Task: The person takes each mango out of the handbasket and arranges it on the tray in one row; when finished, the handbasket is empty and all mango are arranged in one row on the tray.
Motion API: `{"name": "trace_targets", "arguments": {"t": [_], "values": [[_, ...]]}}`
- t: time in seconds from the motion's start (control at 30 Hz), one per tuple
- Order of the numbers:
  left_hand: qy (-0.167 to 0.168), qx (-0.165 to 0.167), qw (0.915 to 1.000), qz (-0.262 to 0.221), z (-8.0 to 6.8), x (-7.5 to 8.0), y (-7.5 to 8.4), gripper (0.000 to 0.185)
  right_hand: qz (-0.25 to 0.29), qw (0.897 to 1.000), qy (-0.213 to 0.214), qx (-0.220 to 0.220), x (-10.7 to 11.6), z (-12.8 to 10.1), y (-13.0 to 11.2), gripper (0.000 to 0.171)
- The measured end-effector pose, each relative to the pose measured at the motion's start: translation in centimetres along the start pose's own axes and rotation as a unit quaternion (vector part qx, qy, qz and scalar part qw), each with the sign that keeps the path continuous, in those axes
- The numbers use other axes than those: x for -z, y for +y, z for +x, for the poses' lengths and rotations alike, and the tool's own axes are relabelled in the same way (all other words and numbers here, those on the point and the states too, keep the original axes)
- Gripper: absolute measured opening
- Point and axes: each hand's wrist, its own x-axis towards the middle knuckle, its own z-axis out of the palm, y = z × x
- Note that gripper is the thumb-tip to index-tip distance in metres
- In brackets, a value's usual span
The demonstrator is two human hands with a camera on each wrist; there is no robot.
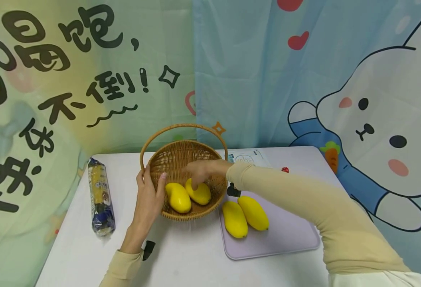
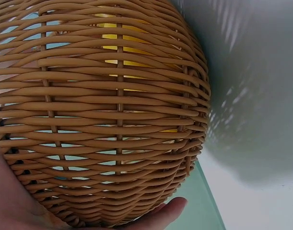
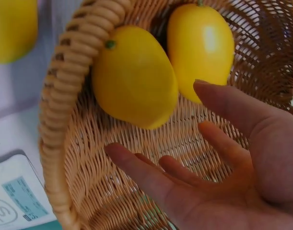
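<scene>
Yellow fruits (image 1: 178,198) in wicker basket (image 1: 181,156), right fingers (image 3: 144,174) near, contact unclear.

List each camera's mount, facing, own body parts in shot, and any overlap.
Head: worn on the head, facing forward and down at basket and table; left hand, right hand, sleeves show.
Left wrist: on that wrist, facing the basket's outside; part of the left hand shows.
Right wrist: on that wrist, facing into the basket; the right hand shows.
Head and right wrist share two yellow fruits inside.
</scene>
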Motion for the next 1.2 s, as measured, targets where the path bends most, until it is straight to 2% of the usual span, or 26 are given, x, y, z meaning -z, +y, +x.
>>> {"name": "trace_targets", "arguments": {"t": [0.2, 0.47, 0.73, 0.97, 1.2], "values": [[0.002, -0.003, 1.0000, -0.003, 0.0, 0.0, 0.2, 0.086, 0.038, 0.999, -0.023, -0.025, -1.3, -0.1, 0.0, 0.066], [0.004, -0.005, 1.0000, -0.003, 0.0, 0.1, 0.2, 0.085, -0.003, 1.000, -0.005, -0.018, -2.6, 0.0, 0.4, 0.065], [0.002, -0.003, 1.0000, -0.003, -0.1, 0.0, 0.0, 0.087, 0.002, 1.000, 0.008, -0.020, -3.1, 0.1, 0.6, 0.065], [-0.001, 0.003, 1.0000, -0.004, -0.2, -0.1, 0.0, 0.088, -0.014, 1.000, 0.007, -0.019, -3.0, -0.1, 0.7, 0.064], [0.004, 0.000, 1.0000, 0.001, -0.1, 0.0, 0.0, 0.088, -0.013, 1.000, 0.025, 0.001, -1.5, -0.9, 0.8, 0.063]]}}
